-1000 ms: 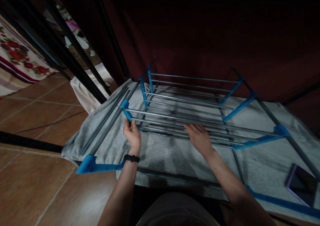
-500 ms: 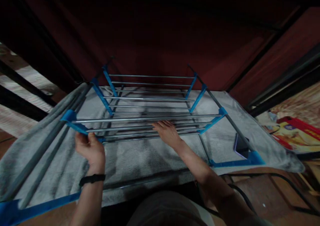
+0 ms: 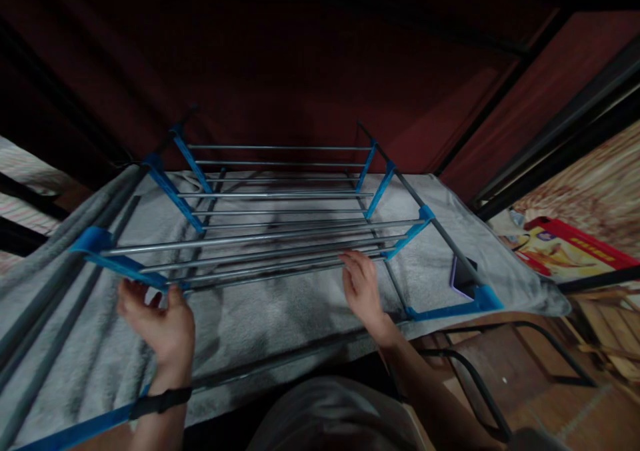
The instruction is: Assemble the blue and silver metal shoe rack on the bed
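Observation:
A rack (image 3: 273, 196) of thin metal rods and blue plastic brackets lies on its side on a grey cloth. My left hand (image 3: 163, 324), with a black band at the wrist, is just below the near left blue bracket (image 3: 125, 264). Its thumb and fingers are apart, with the fingertips at the bracket's lower edge; whether they press on it I cannot tell. My right hand (image 3: 364, 291) is by the right part of the nearest metal rods (image 3: 280, 246). Its fingers are loosely bent and hold nothing, with the fingertips close to the lowest rod.
The grey cloth (image 3: 280, 324) covers the surface beneath the rack. A phone (image 3: 463, 279) lies by the right side pole. Further right are a red and yellow box (image 3: 570, 248) and a black-framed chair (image 3: 475, 371). A dark red panel (image 3: 280, 71) rises behind.
My right hand has come off the rods and moved right and towards me. The left hand has slid lower on its bracket, with its grip loosened. The view has shifted.

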`<state>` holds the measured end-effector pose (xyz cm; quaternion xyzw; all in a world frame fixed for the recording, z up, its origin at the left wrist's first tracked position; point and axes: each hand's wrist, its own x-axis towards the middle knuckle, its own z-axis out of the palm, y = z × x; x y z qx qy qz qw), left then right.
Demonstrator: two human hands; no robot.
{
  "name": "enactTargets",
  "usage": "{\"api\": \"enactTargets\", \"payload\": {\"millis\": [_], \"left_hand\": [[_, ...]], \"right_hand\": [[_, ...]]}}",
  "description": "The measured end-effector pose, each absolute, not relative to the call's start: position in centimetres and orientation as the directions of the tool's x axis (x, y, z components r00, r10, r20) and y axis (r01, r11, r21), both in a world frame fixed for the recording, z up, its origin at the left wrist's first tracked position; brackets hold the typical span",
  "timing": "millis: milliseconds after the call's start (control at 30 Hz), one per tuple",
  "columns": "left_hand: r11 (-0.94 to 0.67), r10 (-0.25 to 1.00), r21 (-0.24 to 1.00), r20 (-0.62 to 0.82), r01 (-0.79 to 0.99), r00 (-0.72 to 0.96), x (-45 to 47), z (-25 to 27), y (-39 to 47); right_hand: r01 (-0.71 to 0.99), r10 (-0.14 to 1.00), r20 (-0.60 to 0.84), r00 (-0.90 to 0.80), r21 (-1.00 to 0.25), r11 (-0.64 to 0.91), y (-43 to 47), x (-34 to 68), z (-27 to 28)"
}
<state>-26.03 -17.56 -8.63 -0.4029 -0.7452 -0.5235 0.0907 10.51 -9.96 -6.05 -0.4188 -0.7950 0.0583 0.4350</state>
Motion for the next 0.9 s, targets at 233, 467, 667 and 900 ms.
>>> {"api": "enactTargets", "payload": {"millis": [233, 467, 667, 900], "left_hand": [[0.074, 0.464, 0.498, 0.749, 0.864, -0.472, -21.4, -6.7, -19.0], [-0.177, 0.578, 0.109, 0.816, 0.978, 0.014, -18.7, -3.9, -16.5], [-0.417, 0.653, -0.059, 0.674, 0.907, 0.344, -13.7, -1.4, -13.1], [-0.509, 0.713, -0.104, 0.506, 0.855, 0.486, -10.1, -1.7, -9.5]], "right_hand": [[0.480, 0.779, 0.400, 0.484, -0.865, 0.146, -7.0, 18.8, -9.3], [0.364, 0.846, 0.327, 0.420, -0.915, 0.172, -3.1, 21.0, -9.3], [0.386, 0.857, 0.371, 0.358, -0.895, 0.226, -2.8, 21.0, -8.8], [0.332, 0.858, 0.367, 0.359, -0.909, 0.250, -2.2, 21.1, -8.0]]}}
